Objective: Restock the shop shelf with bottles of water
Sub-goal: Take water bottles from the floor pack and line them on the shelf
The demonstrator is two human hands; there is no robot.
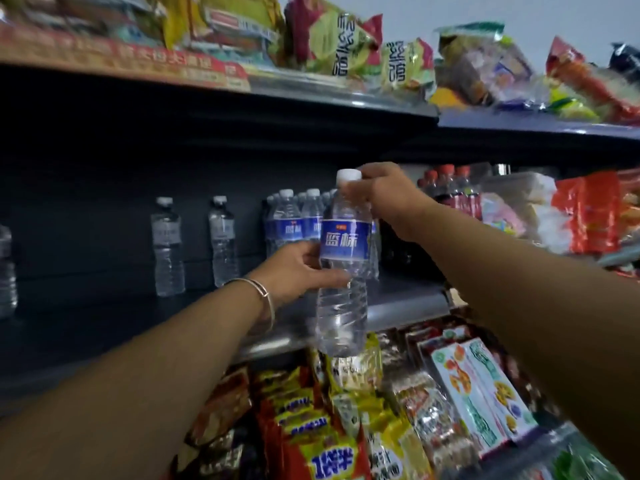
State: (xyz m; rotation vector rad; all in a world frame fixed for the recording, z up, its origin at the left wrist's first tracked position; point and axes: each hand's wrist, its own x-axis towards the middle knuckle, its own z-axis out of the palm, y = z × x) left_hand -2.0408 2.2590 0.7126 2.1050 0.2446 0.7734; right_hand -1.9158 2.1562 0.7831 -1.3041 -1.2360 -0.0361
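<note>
Mostly bare, the dark shelf (104,317) sits among seemingly packed snack shelves.

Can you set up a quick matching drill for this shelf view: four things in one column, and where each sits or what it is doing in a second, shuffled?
Column 1
1. left hand
2. right hand
3. blue-label bottle
4. red-capped bottles

Column 2
A. held in the air in front of the shelf edge
B. standing on the middle shelf, at the right
C. gripping the bottle's body just below the label
D. pinching the bottle at its white cap

Pairs: 1-C, 2-D, 3-A, 4-B
</note>
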